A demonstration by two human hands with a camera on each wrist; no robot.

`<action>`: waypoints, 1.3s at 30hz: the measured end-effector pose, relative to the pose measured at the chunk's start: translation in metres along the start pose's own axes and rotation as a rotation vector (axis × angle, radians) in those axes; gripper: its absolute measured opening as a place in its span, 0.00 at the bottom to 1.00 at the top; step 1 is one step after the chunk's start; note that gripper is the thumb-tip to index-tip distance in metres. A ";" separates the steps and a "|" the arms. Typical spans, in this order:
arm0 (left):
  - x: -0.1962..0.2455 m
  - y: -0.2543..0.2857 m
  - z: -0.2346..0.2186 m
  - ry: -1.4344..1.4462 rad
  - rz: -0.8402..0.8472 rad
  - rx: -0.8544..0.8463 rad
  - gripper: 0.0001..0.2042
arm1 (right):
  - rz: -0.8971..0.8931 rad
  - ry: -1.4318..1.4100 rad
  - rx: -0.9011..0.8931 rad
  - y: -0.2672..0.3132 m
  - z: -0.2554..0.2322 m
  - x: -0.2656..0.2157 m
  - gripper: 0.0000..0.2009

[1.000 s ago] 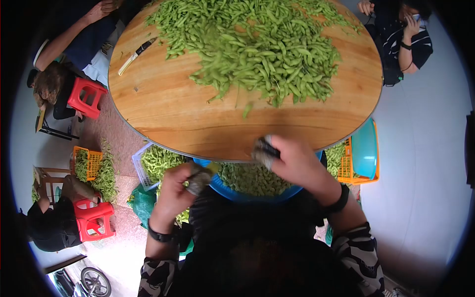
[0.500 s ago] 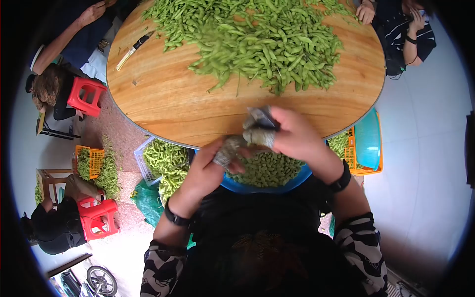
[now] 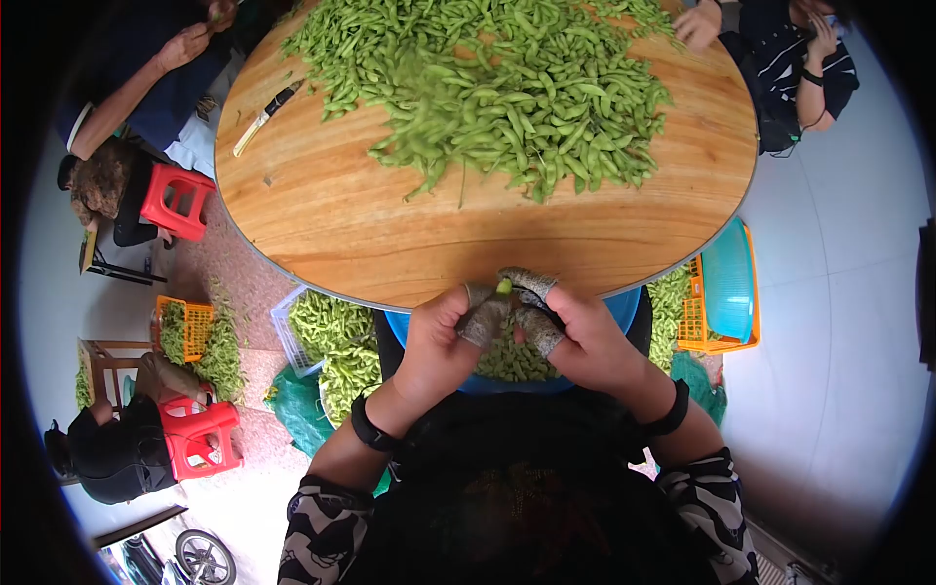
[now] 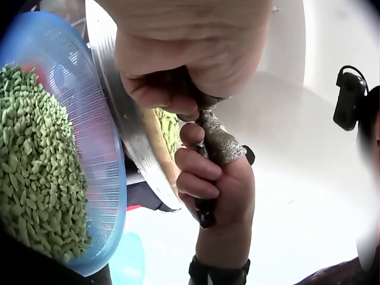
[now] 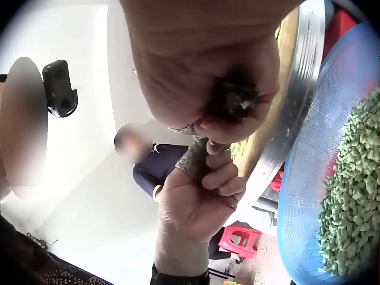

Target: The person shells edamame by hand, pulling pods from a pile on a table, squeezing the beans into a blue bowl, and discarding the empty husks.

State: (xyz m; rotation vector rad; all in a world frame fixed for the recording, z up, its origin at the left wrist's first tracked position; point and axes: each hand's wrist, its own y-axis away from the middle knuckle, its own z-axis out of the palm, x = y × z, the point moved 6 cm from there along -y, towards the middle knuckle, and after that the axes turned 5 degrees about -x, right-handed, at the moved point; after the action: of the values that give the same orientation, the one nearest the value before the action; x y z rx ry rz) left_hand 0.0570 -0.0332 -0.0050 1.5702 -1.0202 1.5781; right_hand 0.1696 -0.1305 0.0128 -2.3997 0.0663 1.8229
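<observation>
Both hands meet just off the near edge of the round wooden table (image 3: 390, 249), above a blue basket (image 4: 102, 172) of small green pieces. A green pod (image 3: 504, 287) is pinched at the taped fingertips of the left hand (image 3: 439, 336). The right hand (image 3: 595, 341) touches the left fingertips, its thumb and a finger wrapped in grey covering. In the left wrist view the right hand's fingers curl round a dark, slim handle (image 4: 205, 212). The tool's working end is hidden between the hands. A heap of green pods (image 3: 517, 107) covers the far part of the table.
A knife (image 3: 266, 119) lies on the table at the left. Crates of pods, one white (image 3: 285, 327) and one orange (image 3: 694, 327), stand below either side. Other people sit around, and a person's hand (image 3: 698, 24) rests by the table's far right edge. Red stools (image 3: 200, 437) stand at the left.
The hands were apart a second ago, the right over the table edge; they have come together over the basket. A pod now shows between the fingertips. The far-right person's hand has moved onto the table.
</observation>
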 end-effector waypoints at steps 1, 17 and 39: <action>0.008 0.000 -0.002 -0.295 0.151 0.044 0.09 | 0.038 -0.034 -0.005 0.000 0.001 0.002 0.23; -0.014 0.014 0.013 0.959 -0.303 -0.294 0.10 | 0.497 -0.909 -0.205 0.012 0.015 -0.003 0.10; 0.027 0.004 0.027 -1.314 0.475 0.136 0.10 | 0.183 0.020 0.201 0.010 0.003 0.004 0.19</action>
State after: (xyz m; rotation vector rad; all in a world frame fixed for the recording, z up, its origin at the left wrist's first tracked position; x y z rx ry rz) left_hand 0.0647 -0.0603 0.0211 2.6504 -2.0807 0.6841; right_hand 0.1665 -0.1401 0.0077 -2.3369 0.4634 1.7679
